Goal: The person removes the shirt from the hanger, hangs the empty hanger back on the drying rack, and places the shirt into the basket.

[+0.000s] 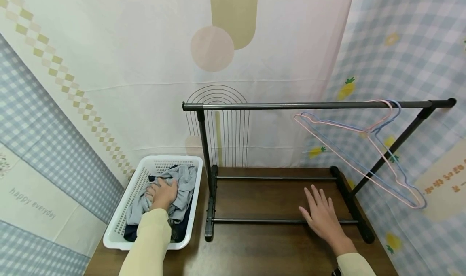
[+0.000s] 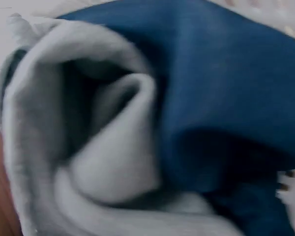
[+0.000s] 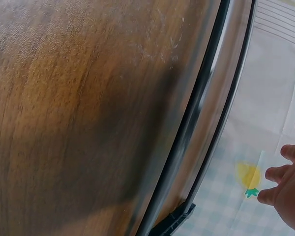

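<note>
My left hand (image 1: 163, 194) is down in the white laundry basket (image 1: 199, 187), its fingers bent into a crumpled grey garment (image 1: 185, 183), which they grip. The left wrist view has the grey cloth (image 2: 118, 157) in loose folds against dark blue cloth (image 2: 226, 83); the fingertips are hidden there. My right hand (image 1: 322, 215) hovers with spread fingers over the lower bar of a black clothes rack (image 1: 269, 106), holding nothing. In the right wrist view this hand (image 3: 290, 191) shows only at the right edge.
A pink hanger (image 1: 338, 158) and a blue hanger (image 1: 418, 189) hang together at the right of the rack's top rail. The rack's feet and basket stand on a brown wooden table (image 1: 255, 247). Patterned cloth (image 1: 153, 45) covers the walls behind and at both sides.
</note>
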`<state>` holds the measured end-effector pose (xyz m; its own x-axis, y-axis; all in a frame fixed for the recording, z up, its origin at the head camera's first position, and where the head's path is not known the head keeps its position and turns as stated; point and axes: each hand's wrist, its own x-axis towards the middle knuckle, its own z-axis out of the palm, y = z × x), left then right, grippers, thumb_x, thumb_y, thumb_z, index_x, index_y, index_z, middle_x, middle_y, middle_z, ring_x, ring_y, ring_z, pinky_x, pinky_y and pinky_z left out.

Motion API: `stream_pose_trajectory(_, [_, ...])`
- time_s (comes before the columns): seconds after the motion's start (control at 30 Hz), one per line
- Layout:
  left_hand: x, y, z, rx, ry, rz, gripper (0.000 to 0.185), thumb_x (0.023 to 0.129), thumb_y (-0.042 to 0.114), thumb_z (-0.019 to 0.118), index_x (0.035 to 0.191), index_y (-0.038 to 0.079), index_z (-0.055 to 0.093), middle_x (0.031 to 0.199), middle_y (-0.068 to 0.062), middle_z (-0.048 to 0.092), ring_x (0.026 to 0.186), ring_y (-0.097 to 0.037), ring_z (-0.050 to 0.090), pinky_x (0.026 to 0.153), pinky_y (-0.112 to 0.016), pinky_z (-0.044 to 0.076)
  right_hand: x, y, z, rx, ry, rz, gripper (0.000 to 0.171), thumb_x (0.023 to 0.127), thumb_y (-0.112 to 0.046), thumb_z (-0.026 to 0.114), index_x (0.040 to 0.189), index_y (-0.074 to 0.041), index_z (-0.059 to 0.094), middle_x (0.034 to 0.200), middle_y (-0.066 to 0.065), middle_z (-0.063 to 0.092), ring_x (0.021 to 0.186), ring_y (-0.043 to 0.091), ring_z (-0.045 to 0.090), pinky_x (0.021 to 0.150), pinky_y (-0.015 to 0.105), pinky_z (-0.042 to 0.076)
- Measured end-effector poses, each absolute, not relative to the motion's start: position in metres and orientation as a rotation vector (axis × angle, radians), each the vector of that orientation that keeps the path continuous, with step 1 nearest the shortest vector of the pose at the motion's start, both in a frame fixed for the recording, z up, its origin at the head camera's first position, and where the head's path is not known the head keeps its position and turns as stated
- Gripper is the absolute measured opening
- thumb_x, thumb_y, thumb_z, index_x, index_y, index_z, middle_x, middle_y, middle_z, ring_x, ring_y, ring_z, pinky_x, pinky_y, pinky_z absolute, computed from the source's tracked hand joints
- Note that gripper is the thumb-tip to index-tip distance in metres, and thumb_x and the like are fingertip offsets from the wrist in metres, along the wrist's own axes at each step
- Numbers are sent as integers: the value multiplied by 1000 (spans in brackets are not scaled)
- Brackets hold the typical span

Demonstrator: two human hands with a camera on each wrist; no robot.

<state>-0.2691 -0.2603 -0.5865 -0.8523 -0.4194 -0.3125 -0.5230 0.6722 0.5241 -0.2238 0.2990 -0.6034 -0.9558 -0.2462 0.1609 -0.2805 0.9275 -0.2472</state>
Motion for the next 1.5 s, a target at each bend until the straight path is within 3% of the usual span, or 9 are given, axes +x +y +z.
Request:
stream_pose_trajectory(0.23, [-277,-258,-554,-557,2974,810,83,109,50,33,164,-5,1,166,-39,-9,151,-62,-13,114,-82,-7,-226,296,-601,402,-2994,419,78,106,-52,51,165,-10,24,169,27,19,152,56,17,113,80,16])
stream_pose_trajectory(0.5, [-274,-227,-539,-22,3173,516,67,110,41,39,163,1,25,169,-31,9,155,-56,-1,118,-79,0,-227,291,-598,414,-2950,482,77,104,-42,60,165,-9,25,169,27,18,153,55,17,115,79,17])
stream_pose_trajectory(0.63, [-273,-221,-546,158,3079,410,62,111,37,40,162,4,30,169,-30,13,156,-53,4,120,-76,5,-226,290,-597,413,-2942,502,78,103,-36,63,165,-9,25,169,27,18,153,54,17,115,78,17])
stream_pose_trajectory(0.87, [-275,-230,-568,161,2957,399,59,112,35,33,164,9,27,170,-28,11,157,-52,5,121,-74,4,-226,288,-595,421,-2945,505,77,104,-37,62,164,-8,25,169,28,19,152,55,18,115,79,17])
stream_pose_trajectory(1.27, [-288,-232,-596,114,2908,461,56,111,27,36,162,4,32,168,-32,14,156,-53,8,121,-75,1,-227,290,-594,415,-2963,491,75,106,-41,57,164,-6,25,168,28,19,152,56,19,114,79,18])
stream_pose_trajectory(1.5, [-293,-233,-617,115,2910,332,52,111,25,40,158,2,39,166,-32,23,154,-53,15,120,-76,5,-225,290,-595,400,-3016,491,76,107,-46,53,164,-7,23,167,30,19,150,57,20,112,81,17])
